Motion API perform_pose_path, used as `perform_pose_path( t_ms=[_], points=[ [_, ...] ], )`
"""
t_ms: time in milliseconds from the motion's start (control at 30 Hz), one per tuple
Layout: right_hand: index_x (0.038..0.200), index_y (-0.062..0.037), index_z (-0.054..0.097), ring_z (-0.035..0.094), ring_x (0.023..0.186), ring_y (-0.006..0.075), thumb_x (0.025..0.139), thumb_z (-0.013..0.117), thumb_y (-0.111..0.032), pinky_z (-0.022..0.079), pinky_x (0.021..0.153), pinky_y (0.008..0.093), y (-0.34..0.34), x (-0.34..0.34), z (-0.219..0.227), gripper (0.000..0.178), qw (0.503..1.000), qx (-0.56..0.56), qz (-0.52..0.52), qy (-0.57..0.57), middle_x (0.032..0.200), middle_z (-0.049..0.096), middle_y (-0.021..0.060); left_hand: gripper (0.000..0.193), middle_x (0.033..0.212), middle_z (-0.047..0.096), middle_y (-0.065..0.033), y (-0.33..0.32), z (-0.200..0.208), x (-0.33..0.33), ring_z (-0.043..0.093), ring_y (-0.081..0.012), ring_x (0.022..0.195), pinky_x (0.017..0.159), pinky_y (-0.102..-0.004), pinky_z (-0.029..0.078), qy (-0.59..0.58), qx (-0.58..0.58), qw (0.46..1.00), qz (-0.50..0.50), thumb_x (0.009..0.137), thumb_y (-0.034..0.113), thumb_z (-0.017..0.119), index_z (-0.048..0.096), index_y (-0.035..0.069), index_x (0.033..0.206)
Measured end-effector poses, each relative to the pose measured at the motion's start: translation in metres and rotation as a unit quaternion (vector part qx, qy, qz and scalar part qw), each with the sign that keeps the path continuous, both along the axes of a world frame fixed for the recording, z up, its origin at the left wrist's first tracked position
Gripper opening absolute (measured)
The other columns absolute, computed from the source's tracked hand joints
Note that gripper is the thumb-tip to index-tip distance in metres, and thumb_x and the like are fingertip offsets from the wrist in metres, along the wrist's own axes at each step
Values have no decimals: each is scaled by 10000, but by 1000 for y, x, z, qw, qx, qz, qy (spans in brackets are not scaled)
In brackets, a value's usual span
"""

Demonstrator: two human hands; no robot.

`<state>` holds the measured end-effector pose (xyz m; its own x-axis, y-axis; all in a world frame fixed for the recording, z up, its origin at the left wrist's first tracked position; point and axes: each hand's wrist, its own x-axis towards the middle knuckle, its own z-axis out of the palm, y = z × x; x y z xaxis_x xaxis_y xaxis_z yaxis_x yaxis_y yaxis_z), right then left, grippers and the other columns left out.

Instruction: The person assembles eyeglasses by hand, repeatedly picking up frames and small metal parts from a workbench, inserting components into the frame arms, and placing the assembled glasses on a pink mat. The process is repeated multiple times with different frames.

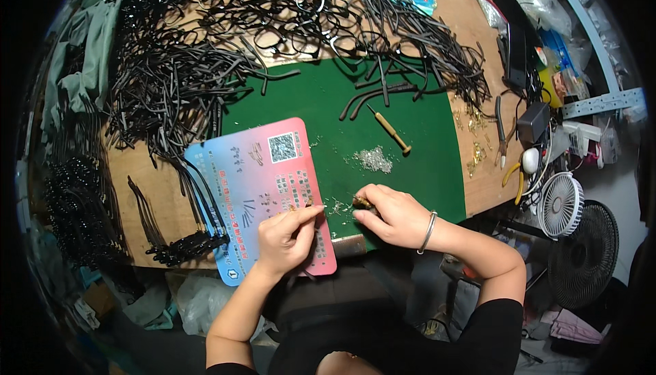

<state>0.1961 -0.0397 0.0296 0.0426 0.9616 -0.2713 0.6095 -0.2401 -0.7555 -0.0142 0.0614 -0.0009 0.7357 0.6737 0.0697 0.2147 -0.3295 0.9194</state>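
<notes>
My left hand (pixel 283 240) is over the right part of a blue and pink printed sheet (pixel 222 143), fingers curled, index finger and thumb tips close together at its right edge. Whatever they may pinch is too small to make out. Across a narrow gap, my right hand (pixel 395 216) is closed around a small dark and gold thing (pixel 363 203), mostly hidden by the fingers. Between the hands, tiny silvery pieces (pixel 336 206) lie scattered on the green mat (pixel 427 170). A larger heap of such bits, like small screws (pixel 374 159), sits just beyond.
A screwdriver with a yellowish handle (pixel 391 133) lies past the heap. Black eyeglass frames (pixel 273 16) and loose temples (pixel 178 88) cover the table's far and left parts. Pliers (pixel 501 136), small gold parts (pixel 476 146) and a white fan (pixel 561 204) are at right.
</notes>
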Motion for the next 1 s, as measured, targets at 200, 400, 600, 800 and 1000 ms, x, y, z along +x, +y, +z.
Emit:
perform_pose_path(
  t_ms=[200,400,600,800,1000],
  points=[
    [841,0,519,598,702,378,809,539,-194,496,677,465,75,31,32,197,978,77,22,-193,759,600,217,594,1377,377,-202,-1,10,-31,406,-289,1261,1012,-373,361,-173,-512,835,-108,842,43,458,235,-72,1381],
    [854,-15,534,613,756,379,780,513,-120,502,675,459,211,80,25,130,899,163,-99,-395,808,612,206,750,1385,346,-241,1,25,-48,331,-334,1307,1070,-448,291,-202,-472,853,-90,656,-160,444,252,-66,1375],
    [909,-36,568,633,814,329,772,533,-57,528,681,416,268,107,37,143,846,121,68,-515,1025,575,172,261,951,660,-127,-7,11,-37,634,-152,861,769,-261,520,-52,-369,927,36,825,-11,627,580,-51,1078],
    [859,-22,544,619,702,358,781,507,-88,518,652,433,192,94,62,108,863,137,18,-485,967,569,201,97,712,643,-80,6,26,-17,626,-142,635,563,-254,498,49,-350,932,83,888,51,542,604,-22,877],
    [765,-11,585,595,646,343,782,573,-210,483,605,403,64,19,80,200,989,2,138,-48,676,581,170,76,791,605,-152,-3,8,-34,605,-302,680,610,-356,477,106,56,984,133,806,37,593,593,-17,859]
  ],
)
